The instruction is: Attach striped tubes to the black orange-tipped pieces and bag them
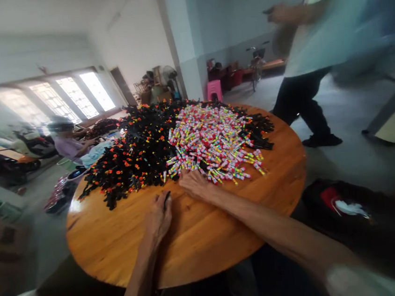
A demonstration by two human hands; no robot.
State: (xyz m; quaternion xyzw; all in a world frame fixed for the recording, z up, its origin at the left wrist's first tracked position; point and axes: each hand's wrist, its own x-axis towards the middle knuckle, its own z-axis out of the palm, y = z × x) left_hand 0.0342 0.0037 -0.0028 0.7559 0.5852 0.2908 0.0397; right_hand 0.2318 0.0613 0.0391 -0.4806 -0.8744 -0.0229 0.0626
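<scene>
My left hand (pixel 160 214) is closed over the near part of the table, with a small black piece (pixel 167 197) sticking out between thumb and fingers. To its right, my right hand (pixel 196 185) reaches to the near edge of a pile of small white, pink and yellow wrapped sticks (pixel 214 139). Its fingers are bent together at the pile; what they pinch is too small to make out. Left of that lies a large heap of black pieces with orange and yellow tips (pixel 137 149). More black pieces (pixel 262 124) lie along the right side.
The round wooden table (pixel 207 241) carries both piles. A person in a light shirt (pixel 330 35) walks past on the right. Another person (pixel 68 142) sits at the left. A pink stool (pixel 214 90) stands behind the table. A dark bag (pixel 347 203) lies at the right.
</scene>
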